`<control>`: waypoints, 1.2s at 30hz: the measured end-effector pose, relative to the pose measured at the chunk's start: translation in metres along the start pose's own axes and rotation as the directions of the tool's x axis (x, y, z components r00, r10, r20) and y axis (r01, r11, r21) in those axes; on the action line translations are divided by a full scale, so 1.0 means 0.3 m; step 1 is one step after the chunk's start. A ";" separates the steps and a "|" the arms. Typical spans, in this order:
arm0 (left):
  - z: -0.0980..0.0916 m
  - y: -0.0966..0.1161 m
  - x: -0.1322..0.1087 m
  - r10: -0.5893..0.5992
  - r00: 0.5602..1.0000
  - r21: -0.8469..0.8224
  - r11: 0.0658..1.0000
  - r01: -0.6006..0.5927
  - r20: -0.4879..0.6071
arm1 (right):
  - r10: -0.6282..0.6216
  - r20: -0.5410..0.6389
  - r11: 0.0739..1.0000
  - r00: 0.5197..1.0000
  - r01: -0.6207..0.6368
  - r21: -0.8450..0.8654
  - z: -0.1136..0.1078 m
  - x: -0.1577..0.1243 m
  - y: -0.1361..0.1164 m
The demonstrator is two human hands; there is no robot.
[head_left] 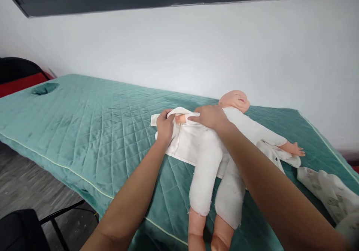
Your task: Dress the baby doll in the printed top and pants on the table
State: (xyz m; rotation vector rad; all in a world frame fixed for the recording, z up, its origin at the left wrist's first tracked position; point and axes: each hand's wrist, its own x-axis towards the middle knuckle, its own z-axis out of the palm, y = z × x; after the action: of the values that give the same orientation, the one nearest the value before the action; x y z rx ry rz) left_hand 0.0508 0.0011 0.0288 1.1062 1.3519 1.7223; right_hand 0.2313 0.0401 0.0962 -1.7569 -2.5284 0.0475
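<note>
A baby doll (234,101) in a white cloth body lies on its back on a green quilted table (92,124), head toward the wall. A cream garment (185,142) is spread under it. My left hand (165,126) pinches the garment's sleeve edge at the doll's arm. My right hand (209,116) is closed on the same sleeve, right at the doll's shoulder, with the doll's small hand poking out between my hands. The doll's other arm (293,148) lies stretched out to the right, and its bare legs (207,232) point toward me.
A patterned white cloth (328,191) lies crumpled at the table's right end. The table has a round face hole (45,89) at its far left. A white wall stands behind. A black chair (25,230) sits on the floor at lower left.
</note>
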 end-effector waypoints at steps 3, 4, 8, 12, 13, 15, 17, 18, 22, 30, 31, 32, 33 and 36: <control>0.026 0.017 -0.022 0.037 0.993 -0.019 0.999 -0.035 0.109 | 0.012 -0.005 1.000 1.000 -0.012 -0.004 -0.002 0.001 -0.005; 0.037 0.018 -0.026 0.047 0.988 -0.020 0.999 -0.044 0.146 | 0.012 -0.010 1.000 1.000 -0.012 0.001 -0.003 0.000 -0.006; 0.082 0.005 -0.033 0.074 0.932 -0.045 0.997 -0.062 0.355 | 0.006 -0.021 1.000 1.000 -0.006 -0.014 -0.002 -0.001 -0.011; 0.105 -0.005 -0.032 0.076 0.873 -0.061 0.997 -0.053 0.481 | 0.023 -0.020 0.998 1.000 -0.024 -0.058 0.006 0.002 -0.015; 0.103 -0.004 -0.031 0.073 0.878 -0.053 0.997 -0.054 0.473 | 0.026 -0.036 0.999 0.999 -0.028 -0.047 0.005 0.000 -0.014; 0.093 -0.001 -0.030 0.060 0.894 -0.029 0.998 -0.053 0.443 | 0.022 -0.089 1.000 0.996 -0.021 0.016 -0.002 -0.016 -0.008; 0.080 0.001 -0.031 0.040 0.905 0.005 0.999 -0.047 0.423 | 0.028 -0.155 0.992 0.987 -0.009 0.123 -0.013 -0.049 0.008; 0.075 0.002 -0.031 0.028 0.907 0.025 0.999 -0.043 0.420 | 0.050 -0.198 0.983 0.979 -0.012 0.186 -0.016 -0.073 0.022; 0.068 0.003 -0.037 0.021 0.899 0.093 0.993 -0.069 0.437 | 0.240 -0.494 0.917 0.836 -0.028 0.397 0.007 -0.212 0.124; 0.073 -0.013 -0.034 0.002 0.936 0.012 1.000 -0.007 0.352 | 0.645 -0.417 0.726 0.640 -0.343 0.596 0.139 -0.458 0.329; 0.074 -0.014 -0.033 -0.027 0.942 -0.021 0.999 0.036 0.334 | 0.648 -0.373 0.714 0.664 -0.361 0.600 0.143 -0.468 0.330; 0.076 -0.014 -0.032 -0.054 0.944 -0.052 0.996 0.075 0.327 | 0.650 -0.354 0.709 0.673 -0.367 0.602 0.144 -0.474 0.327; 0.079 -0.011 -0.032 -0.072 0.941 -0.075 0.992 0.103 0.332 | 0.651 -0.343 0.704 0.677 -0.369 0.607 0.144 -0.477 0.322; 0.101 0.015 -0.032 -0.070 0.936 -0.070 0.993 0.099 0.346 | 0.660 -0.260 0.639 0.705 -0.345 0.687 0.150 -0.471 0.310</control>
State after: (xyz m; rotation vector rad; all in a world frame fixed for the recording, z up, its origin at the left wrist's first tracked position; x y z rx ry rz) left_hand 0.0825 0.0037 0.0342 1.2148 1.0814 1.4308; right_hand 0.3643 -0.0595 0.0409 -1.8332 -1.3503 0.3363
